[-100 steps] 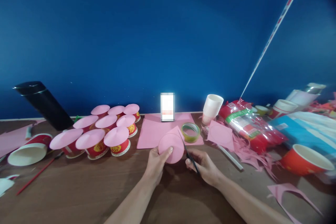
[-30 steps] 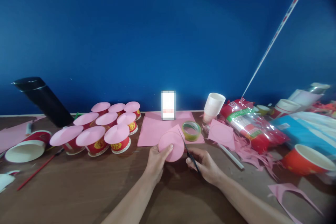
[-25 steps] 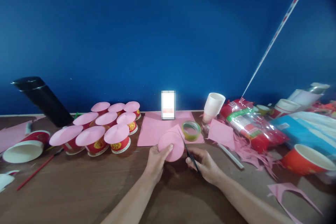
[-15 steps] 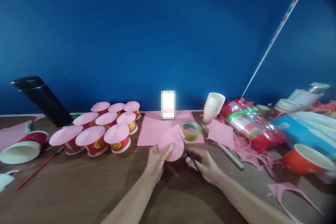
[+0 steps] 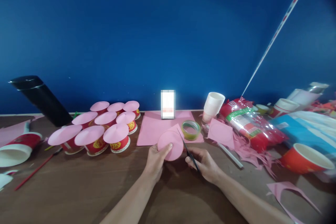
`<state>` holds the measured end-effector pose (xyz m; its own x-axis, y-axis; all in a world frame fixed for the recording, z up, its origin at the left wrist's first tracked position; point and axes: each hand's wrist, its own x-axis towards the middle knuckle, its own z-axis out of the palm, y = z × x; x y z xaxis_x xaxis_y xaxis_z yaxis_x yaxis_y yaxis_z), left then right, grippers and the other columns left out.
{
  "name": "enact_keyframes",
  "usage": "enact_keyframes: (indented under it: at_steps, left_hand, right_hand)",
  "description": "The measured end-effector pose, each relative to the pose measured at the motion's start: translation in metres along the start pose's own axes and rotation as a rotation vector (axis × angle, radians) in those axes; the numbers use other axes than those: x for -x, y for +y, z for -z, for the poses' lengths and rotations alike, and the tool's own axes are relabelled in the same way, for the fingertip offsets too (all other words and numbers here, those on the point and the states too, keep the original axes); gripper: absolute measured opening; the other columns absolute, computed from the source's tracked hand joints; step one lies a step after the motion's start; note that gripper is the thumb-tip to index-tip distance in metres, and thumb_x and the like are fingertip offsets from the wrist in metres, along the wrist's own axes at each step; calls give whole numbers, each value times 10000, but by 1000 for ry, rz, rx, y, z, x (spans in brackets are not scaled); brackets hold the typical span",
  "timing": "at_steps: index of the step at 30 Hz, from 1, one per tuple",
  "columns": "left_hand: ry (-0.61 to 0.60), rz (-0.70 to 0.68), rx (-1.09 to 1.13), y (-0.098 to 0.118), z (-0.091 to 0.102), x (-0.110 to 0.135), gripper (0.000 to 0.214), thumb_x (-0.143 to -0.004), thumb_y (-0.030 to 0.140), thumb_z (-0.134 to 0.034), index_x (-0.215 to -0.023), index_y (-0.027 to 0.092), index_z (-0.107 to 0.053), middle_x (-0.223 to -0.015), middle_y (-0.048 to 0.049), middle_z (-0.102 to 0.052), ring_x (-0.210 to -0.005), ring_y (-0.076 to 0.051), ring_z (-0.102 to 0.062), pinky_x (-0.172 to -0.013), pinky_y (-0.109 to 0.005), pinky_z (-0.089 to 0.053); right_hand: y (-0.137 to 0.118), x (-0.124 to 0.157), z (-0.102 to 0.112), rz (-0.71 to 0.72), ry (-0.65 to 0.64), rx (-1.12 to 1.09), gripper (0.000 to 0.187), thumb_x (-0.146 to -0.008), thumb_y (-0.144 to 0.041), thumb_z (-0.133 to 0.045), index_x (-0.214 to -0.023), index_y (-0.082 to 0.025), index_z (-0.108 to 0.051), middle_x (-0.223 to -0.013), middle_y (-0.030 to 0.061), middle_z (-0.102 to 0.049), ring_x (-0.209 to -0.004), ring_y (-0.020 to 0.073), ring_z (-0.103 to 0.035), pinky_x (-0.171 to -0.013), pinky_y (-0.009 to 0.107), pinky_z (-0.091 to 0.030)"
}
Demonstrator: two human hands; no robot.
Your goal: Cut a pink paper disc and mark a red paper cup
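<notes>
Nine capped cups (image 5: 120, 144) stand near two curled hands (image 5: 155, 159) (image 5: 206, 165), left pinching one pink paper (image 5: 174, 147), right gripping scissors (image 5: 190, 154).

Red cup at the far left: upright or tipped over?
Tipped over: the red cup lies on its side, its open mouth facing sideways, not up.

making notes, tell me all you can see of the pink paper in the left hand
The pink paper looks like thin card: flat, mostly round, with a pointed corner at the top. The left hand pinches it above the table, thumb on its face. Dark scissors reach its upper right edge; contact unclear.
</notes>
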<state>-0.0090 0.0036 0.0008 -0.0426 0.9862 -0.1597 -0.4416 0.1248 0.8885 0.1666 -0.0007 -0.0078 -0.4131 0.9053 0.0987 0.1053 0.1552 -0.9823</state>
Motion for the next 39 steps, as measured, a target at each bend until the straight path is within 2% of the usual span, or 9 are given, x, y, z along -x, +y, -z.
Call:
enact_keyframes:
  at_steps: [9,20,27,39]
  left_hand:
    - [-13,-9,11,-4,4,-2,372,-620,311,-724,-873,45,-667,-772,-135,-699,-705,-212,-641,-695,-313,-494]
    - [52,-3,35,1,-2,0,362,-583,300,-745,-837,53,-673,-756,-126,-700,-702,-212,-642,-681,-300,-489]
    - [41,12,5,2,-2,1,356,-560,304,-756,-806,59,-678,-742,-122,-701,-687,-217,-643,-661,-300,-490]
    - [34,5,2,3,-4,3,382,-561,315,-754,-830,55,-678,-773,-133,-704,-709,-227,-651,-668,-303,-495]
  right_hand:
    - [0,-1,0,-1,6,14,321,-791,-364,-602,-981,-106,-621,-602,-30,-437,-535,76,-364,-469,182,-319]
    - [1,-1,0,-1,13,49,333,-793,-372,-597,-993,-106,-622,-594,-30,-446,-534,81,-377,-478,187,-333]
    - [0,0,0,2,4,14,361,-781,-389,-608,-1007,-108,-620,-673,5,-501,-589,97,-423,-490,184,-357]
    - [-2,-1,0,4,8,14,375,-778,-392,-611,-1022,-107,-625,-662,-1,-506,-558,85,-402,-482,183,-352]
